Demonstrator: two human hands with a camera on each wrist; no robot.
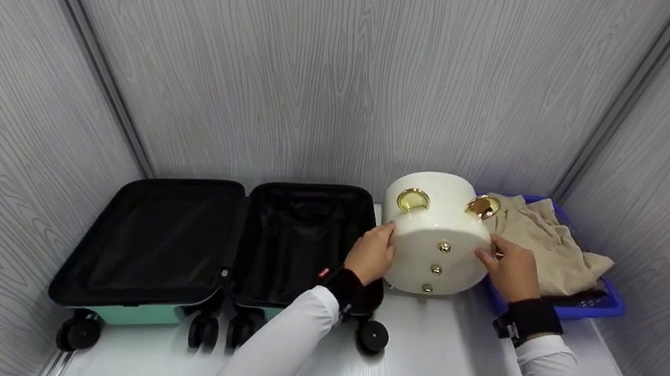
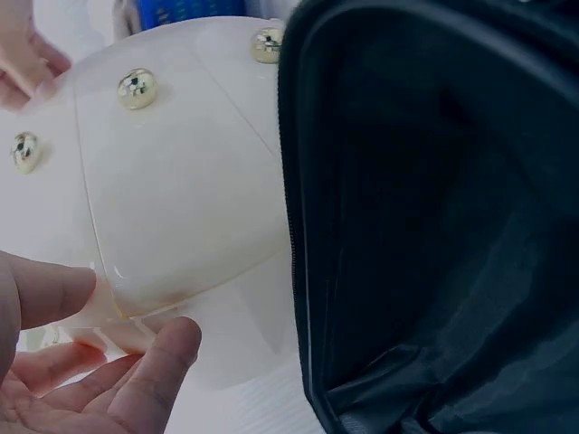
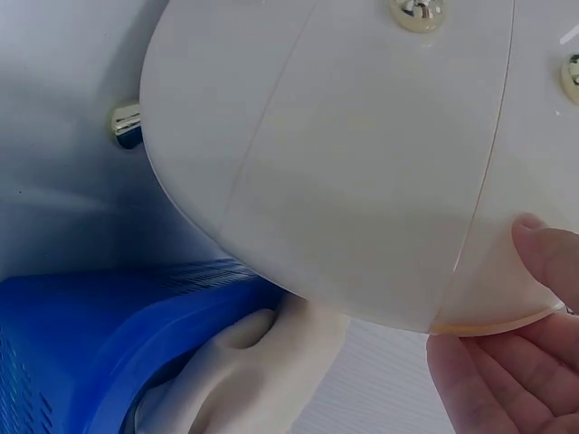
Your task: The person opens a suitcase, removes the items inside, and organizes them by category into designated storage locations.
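Gripping from both sides, the left hand (image 1: 370,254) and the right hand (image 1: 510,268) hold a cream round case (image 1: 438,234) tipped on its side, its base with three gold studs (image 1: 437,269) facing the person. From the head view the case sits on the white counter (image 1: 435,363), between an open black-lined suitcase (image 1: 221,241) with a mint shell and a blue basket (image 1: 586,305) holding a beige cloth (image 1: 546,243). The case touches the cloth at its right and stands just beside the suitcase's near half.

Seen from the left wrist, the left hand (image 2: 86,362) has its thumb (image 2: 50,289) on the case (image 2: 172,172) rim and its fingers (image 2: 149,371) curled beneath the edge, so it grasps the case. The suitcase wall (image 2: 298,226) stands right against the case.

Seen from the right wrist, the right hand (image 3: 511,348) likewise clasps the case (image 3: 344,154) at its lower rim, thumb (image 3: 547,253) on the face and fingers below. The basket (image 3: 99,334) and cloth (image 3: 244,362) lie directly under the case.

The shell looks smooth and glossy, and both holds sit only at the rim, so I judge it could slip or roll free. A swing leftward may knock the suitcase wall; its wheels (image 1: 372,335) could let it shift. Gold handles (image 1: 413,200) might snag the cloth.
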